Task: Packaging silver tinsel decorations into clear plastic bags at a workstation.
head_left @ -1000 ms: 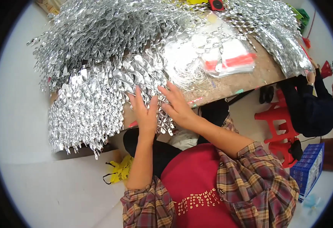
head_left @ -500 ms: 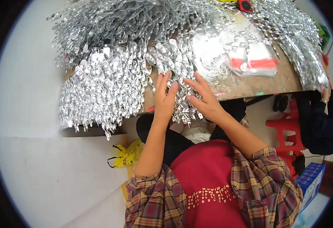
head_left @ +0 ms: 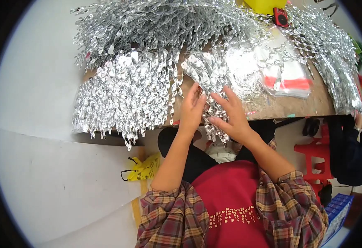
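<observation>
A narrow bundle of silver twisted foil strips [head_left: 206, 74] lies over the front edge of the table, its lower ends hanging down. My left hand [head_left: 192, 108] is at the bundle's left side, fingers stretched out and thumb apart. On the other side, my right hand [head_left: 234, 118] has its fingers spread against the strips. Neither hand is closed around the bundle, and some fingertips are partly hidden among the shiny pieces. To the left, a wide row of similar foil strips [head_left: 127, 95] drapes over the same edge.
A big heap of silver strips [head_left: 160, 25] covers the table's back. Right of the bundle lie coiled thin cords [head_left: 245, 76] and clear plastic bags with a red band [head_left: 288, 82]. Beyond are a small red device [head_left: 280, 17], more strips [head_left: 334, 62], a red stool [head_left: 313, 155] and another person's hand [head_left: 361, 119].
The whole view has shifted, so the table and its things appear further right and lower. Both hands stay beside the bundle, whose strips look slightly more gathered.
</observation>
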Demonstrator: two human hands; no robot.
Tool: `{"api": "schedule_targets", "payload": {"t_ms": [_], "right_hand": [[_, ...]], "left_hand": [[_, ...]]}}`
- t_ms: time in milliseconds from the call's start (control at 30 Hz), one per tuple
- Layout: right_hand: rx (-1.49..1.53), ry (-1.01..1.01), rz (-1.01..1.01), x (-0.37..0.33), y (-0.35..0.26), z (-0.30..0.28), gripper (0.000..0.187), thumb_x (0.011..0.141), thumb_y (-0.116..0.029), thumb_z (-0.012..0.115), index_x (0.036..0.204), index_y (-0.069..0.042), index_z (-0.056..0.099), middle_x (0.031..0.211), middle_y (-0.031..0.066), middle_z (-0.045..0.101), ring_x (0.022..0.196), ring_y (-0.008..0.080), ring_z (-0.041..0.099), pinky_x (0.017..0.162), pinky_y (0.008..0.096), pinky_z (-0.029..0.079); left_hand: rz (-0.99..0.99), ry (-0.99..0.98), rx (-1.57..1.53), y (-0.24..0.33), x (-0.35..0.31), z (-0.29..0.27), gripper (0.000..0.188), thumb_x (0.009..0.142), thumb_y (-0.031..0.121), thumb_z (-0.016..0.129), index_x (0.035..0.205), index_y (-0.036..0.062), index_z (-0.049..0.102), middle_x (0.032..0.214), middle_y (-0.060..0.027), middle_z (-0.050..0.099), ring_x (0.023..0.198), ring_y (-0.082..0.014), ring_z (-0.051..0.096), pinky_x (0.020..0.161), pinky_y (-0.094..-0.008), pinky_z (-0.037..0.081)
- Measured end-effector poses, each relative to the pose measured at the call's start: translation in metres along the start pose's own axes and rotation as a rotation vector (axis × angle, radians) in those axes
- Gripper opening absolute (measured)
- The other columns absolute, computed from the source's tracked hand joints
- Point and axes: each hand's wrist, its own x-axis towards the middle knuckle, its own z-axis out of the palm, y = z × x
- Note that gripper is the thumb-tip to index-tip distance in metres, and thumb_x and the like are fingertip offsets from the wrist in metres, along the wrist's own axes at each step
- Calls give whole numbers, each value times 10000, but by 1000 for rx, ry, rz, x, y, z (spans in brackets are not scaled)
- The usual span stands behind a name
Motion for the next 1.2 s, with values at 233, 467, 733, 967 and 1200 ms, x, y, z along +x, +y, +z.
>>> {"api": "schedule_targets", "payload": {"t_ms": [233,467,733,967,1200], "right_hand": [[-404,-145,-76,36,-17,-6,480,754,-412,697,1208,-307,582,1502,143,192,1357,443,173,962,712,218],[-502,-38,-73,33,-6,19,367,774,-300,681,1124,-220,602,1488,132,234,1331,414,242,922,640,305],[-427,31,-96,30,-1,15,398,757,-256,674,1144,-212,592,1476,130,264,1309,391,291,959,540,301],[-409,44,-80,26,0,14,438,738,-239,677,1166,-218,580,1474,128,274,1301,393,306,970,527,296],[-293,37,-99,29,4,8,507,736,-271,698,1217,-197,555,1463,150,295,1297,428,302,1007,508,298]], "left_hand": [[-33,197,-202,-24,23,-12,475,892,47,469,1351,-39,378,1199,-129,550,1117,-169,523,887,-246,433],[-113,267,-232,-14,54,-26,557,782,-42,405,1338,-49,388,1218,-123,523,961,-140,509,832,-242,418],[-59,357,-175,7,53,-28,608,767,-51,409,1371,-59,337,1255,-135,503,1019,-145,530,869,-246,426],[-5,417,-68,-14,69,-34,625,823,19,458,1404,-78,249,1396,-192,388,1214,-223,447,995,-280,354],[103,205,119,-25,34,-11,556,928,218,498,1366,-78,323,1422,-216,342,1330,-282,322,1090,-350,231]]}}
